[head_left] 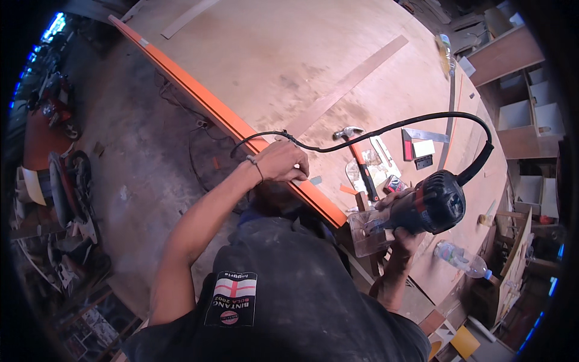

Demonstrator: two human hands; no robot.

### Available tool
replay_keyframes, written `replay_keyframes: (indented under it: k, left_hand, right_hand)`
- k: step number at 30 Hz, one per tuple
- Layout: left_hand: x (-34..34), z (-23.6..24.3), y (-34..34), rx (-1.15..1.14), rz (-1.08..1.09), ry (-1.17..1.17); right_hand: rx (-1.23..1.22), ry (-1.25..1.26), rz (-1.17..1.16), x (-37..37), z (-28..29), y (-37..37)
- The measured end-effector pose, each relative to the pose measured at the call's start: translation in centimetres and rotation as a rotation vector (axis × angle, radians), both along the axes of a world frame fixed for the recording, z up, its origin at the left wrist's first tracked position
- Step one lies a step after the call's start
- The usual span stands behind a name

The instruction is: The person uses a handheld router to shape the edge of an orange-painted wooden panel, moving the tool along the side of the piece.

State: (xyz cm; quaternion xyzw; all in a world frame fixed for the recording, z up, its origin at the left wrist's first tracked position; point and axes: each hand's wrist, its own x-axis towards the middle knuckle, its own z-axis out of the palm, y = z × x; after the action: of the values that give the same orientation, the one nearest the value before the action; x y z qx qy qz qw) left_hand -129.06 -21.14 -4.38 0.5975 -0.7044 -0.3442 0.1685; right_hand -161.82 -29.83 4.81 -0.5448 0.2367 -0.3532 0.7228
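Note:
A long orange strip [199,103] lies diagonally along the near left edge of the worktable. My left hand [283,161] rests on its nearer part, fingers curled over it. My right hand [403,220] grips a black electric trimmer [434,202] with a clear plastic base [367,236], held on its side at the strip's near end. Its black cord [386,127] arches back across the table toward my left hand. A hammer [367,175] with an orange and black handle lies between my hands, beside a metal square [425,135].
The worktable [277,42] carries a pale wooden strip [362,72] and, at right, a plastic bottle [455,258]. Unfinished cabinets [518,120] stand along the right. Motorbikes [66,181] are parked at far left beside the concrete floor [120,199], where cables lie under the table's edge.

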Motion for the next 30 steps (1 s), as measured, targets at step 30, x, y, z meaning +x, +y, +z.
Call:
replay_keyframes:
  k: [30]
  left_hand:
    - [-10.3, 19.6, -0.2, -1.072, 0.507, 0.466]
  right_hand:
    - [-0.446, 0.185, 0.135, 7.0, 5.8, -3.5]
